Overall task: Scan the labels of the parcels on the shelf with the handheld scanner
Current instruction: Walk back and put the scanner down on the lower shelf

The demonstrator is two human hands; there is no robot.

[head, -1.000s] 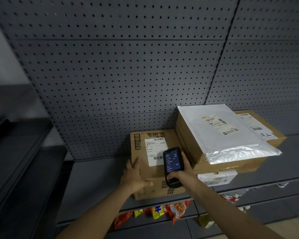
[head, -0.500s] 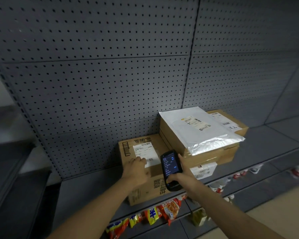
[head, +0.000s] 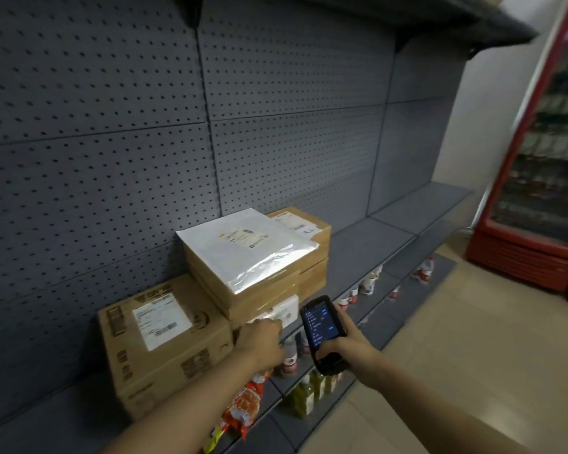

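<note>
A brown cardboard box (head: 164, 355) with a white label (head: 161, 319) lies on the grey shelf (head: 374, 244). To its right is a stack: a white plastic mailer (head: 243, 247) on flat brown boxes (head: 263, 296), with a small white parcel (head: 287, 311) at the bottom front. My left hand (head: 263, 342) is at the front edge of that small white parcel, fingers curled and blurred. My right hand (head: 348, 350) holds the black handheld scanner (head: 322, 329) upright, screen lit, just right of the stack.
Snack packs (head: 243, 404) and bottles (head: 305, 393) fill the lower shelf below the parcels. The dark pegboard back wall (head: 276, 142) rises behind. A red drinks fridge (head: 535, 198) stands at the far right on the tiled floor.
My view has swung right. My left hand has left the top of the left cardboard box and moved right to the small white parcel under the stack. The scanner moved right with it.
</note>
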